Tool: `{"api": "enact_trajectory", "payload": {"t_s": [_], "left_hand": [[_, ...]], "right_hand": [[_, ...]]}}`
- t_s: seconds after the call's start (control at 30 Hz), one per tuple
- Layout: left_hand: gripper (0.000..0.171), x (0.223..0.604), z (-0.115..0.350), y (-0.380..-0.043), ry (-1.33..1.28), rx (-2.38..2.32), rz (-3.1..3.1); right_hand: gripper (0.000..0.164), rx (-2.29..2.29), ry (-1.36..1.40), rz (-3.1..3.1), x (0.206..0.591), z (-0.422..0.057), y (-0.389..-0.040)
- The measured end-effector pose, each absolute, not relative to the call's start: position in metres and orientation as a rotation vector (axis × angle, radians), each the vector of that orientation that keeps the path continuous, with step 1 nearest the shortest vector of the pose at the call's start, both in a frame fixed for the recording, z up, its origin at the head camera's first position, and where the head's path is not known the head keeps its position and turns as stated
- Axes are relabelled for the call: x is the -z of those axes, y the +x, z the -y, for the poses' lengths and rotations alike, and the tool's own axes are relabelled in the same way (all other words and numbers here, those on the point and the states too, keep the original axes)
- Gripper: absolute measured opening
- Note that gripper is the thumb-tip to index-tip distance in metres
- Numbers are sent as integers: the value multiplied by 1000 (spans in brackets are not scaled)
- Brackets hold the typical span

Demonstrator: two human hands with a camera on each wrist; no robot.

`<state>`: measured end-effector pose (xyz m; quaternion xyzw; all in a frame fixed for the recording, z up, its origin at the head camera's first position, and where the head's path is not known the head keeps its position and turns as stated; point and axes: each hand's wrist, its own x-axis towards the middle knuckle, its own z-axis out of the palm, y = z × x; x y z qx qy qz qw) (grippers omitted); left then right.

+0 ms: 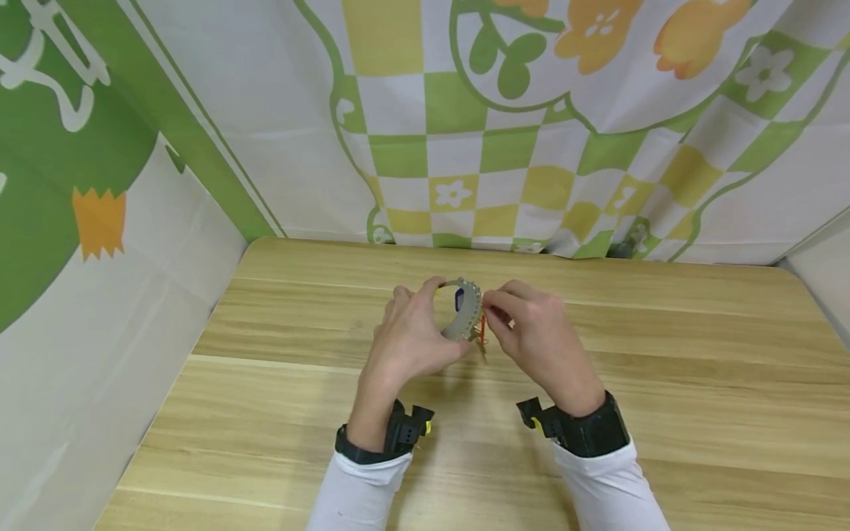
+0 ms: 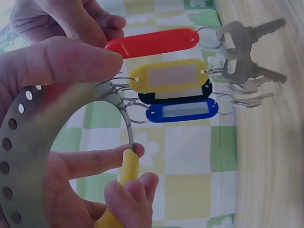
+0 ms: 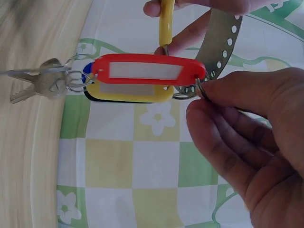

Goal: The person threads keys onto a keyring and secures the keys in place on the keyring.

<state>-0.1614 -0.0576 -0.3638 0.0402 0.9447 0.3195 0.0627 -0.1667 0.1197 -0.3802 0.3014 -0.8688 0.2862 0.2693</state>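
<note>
My left hand (image 1: 415, 332) grips a large grey metal key hoop (image 2: 28, 142), a curved band pierced with holes, with a yellow sleeve (image 2: 129, 166) on its thin part. Yellow (image 2: 171, 73), black (image 2: 147, 98) and blue (image 2: 183, 111) key tags hang from the hoop by small rings, with keys (image 2: 237, 64) at their far ends. Between thumb and index finger, my right hand (image 1: 544, 339) pinches the small split ring (image 3: 202, 89) of a red key tag (image 3: 142, 69), close beside the hoop. The red tag overlaps the yellow one in the right wrist view.
Beneath both hands lies a wooden table (image 1: 265, 413). A green, white and yellow patterned cloth (image 1: 454, 103) hangs along its back edge, and another printed cloth (image 1: 60, 287) borders the left side.
</note>
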Motion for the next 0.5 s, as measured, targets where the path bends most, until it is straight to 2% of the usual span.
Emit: {"api": "enact_trajectory", "payload": {"t_s": [0.3,0.5], "left_hand": [[91,362,56,-161,53,-1010,-2919],[92,361,57,-161,94,-1026,-2942]], "right_hand": [[7,-931,437,2344,379,-108,-164],[4,-920,516,2293,378,-110,-165]]}}
